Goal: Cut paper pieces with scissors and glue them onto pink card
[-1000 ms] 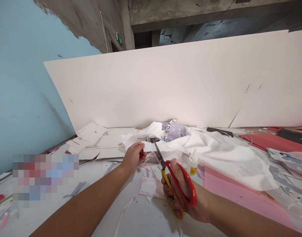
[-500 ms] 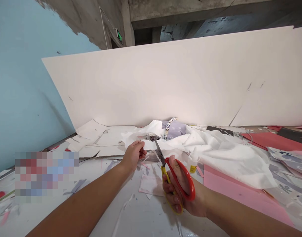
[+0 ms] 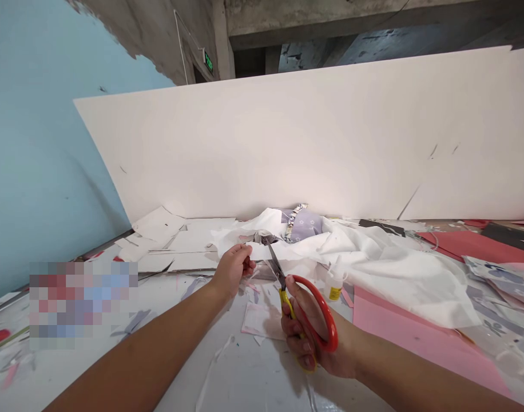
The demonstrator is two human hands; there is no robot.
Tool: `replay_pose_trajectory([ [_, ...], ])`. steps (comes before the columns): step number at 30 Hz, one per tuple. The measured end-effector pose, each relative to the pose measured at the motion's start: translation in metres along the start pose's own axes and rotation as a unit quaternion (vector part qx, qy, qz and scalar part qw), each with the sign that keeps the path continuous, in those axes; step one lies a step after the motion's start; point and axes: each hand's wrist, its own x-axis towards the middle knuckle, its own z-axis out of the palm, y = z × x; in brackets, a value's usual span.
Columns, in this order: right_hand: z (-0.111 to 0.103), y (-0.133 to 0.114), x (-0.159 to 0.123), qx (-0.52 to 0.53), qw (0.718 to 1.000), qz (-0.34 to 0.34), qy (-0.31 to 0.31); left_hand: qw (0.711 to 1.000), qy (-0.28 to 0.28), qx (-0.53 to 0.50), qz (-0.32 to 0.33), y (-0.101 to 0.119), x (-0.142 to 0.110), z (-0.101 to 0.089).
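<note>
My right hand [image 3: 309, 335] grips scissors [image 3: 302, 303] with one red and one yellow handle loop, fingers through the loops. The steel blades point up and away into the edge of a white paper strip [image 3: 262, 252]. My left hand [image 3: 234, 269] pinches the left end of that strip between thumb and fingers. The strip runs back into a crumpled heap of white sheet [image 3: 373, 269] on the worktable [image 3: 253, 377].
A small glue bottle [image 3: 334, 283] with a yellow label stands right of the scissors. Pink sheets [image 3: 399, 326] and red and black paper lie at right. White card offcuts [image 3: 167, 240] lie at left. A tall white board [image 3: 288, 149] leans at the back.
The scissor blades have closed slightly on the strip and my right hand shifted a little. My left hand keeps its pinch in nearly the same place.
</note>
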Motion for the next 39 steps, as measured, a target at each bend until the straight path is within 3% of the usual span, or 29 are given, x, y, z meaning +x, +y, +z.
replay_pose_trajectory([
  [39,-0.002,0.0069,0.0037,-0.004,1.0,-0.015,0.014,1.0,0.022,-0.005,0.011,0.0011,-0.0002,0.0014],
])
